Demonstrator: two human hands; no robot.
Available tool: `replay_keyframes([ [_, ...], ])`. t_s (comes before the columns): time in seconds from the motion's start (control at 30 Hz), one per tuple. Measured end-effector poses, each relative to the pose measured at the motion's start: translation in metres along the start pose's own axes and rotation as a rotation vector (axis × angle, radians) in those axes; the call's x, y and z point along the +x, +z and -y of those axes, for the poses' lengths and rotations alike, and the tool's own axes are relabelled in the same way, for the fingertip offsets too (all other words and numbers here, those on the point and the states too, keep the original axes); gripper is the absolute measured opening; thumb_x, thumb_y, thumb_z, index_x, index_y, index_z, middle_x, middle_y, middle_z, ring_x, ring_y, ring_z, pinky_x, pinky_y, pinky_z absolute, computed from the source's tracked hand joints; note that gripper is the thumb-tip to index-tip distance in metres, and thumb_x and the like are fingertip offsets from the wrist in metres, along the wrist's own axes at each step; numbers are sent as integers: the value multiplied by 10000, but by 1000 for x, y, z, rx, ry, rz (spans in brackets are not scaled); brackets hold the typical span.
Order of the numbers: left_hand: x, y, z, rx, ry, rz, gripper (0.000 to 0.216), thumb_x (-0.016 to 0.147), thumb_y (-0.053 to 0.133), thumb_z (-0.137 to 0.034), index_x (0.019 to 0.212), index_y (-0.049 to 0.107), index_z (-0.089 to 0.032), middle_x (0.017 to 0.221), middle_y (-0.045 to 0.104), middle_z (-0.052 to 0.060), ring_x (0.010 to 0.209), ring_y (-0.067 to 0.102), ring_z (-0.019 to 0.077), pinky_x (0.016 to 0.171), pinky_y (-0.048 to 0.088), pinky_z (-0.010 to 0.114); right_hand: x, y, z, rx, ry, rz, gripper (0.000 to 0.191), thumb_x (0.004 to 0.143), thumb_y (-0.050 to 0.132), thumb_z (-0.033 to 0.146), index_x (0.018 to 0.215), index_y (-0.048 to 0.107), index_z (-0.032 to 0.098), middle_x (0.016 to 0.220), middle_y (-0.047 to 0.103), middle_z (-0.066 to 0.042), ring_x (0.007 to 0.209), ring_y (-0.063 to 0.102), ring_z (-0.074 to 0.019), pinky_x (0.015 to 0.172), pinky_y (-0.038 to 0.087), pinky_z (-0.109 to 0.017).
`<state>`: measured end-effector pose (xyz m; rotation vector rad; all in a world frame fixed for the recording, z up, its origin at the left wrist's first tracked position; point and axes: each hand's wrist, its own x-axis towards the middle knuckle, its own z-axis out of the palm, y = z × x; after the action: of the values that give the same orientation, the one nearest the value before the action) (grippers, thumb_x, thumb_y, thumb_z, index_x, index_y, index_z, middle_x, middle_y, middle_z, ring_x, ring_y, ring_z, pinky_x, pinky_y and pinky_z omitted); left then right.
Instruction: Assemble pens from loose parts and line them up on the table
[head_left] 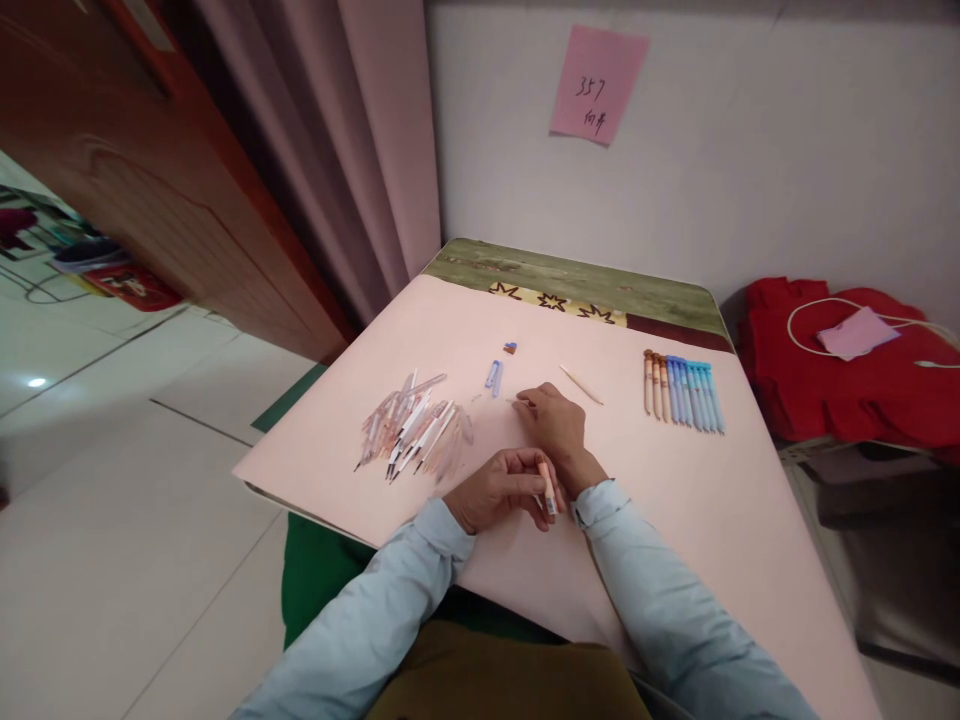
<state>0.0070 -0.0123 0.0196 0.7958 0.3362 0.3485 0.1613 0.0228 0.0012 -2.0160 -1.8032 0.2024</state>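
An orange pen barrel is held between the thumb and fingers of the left hand, tilted, just above the near part of the worktop; whether anything sits inside the barrel cannot be told. The right hand is placed just beyond the left, its fingertips brought close together low over the pale cover; whether a small piece is pinched there cannot be made out. Beyond the right hand's fingertips, two blue pen parts are laid side by side, and farther off two small caps, one blue and one brown, are set together. One pale stick is laid slantwise near the right hand, on its far side. To the left of both hands, a loose pile of refills, clear and white, is spread, too tangled to be counted. Well to the right, a neat row of pens is lined up: three brown-topped ones, then darker blue and lighter blue ones, too closely packed for a sure count. Past the worktop, one pink note is stuck to the wall, and a red cloth is seen at the right.
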Motion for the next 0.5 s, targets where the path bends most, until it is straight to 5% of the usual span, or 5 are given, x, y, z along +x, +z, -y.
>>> replay_keyframes([
  [0.2,0,-3,1,-21,0,35,270,779,757,-351,821,608,-129,837,712,116,641,676,163,598,573,270,-2,2,-1,-24,-16,6,225,972,515,351,981,727,277,1021,683,-7,822,632,-135,616,365,-240],
  [0.5,0,-2,-3,-82,-9,24,298,748,780,-361,838,622,-125,817,710,113,633,674,166,584,572,270,10,3,14,-56,-33,46,288,958,530,431,1155,702,310,1127,670,-25,895,650,-162,643,415,-257],
])
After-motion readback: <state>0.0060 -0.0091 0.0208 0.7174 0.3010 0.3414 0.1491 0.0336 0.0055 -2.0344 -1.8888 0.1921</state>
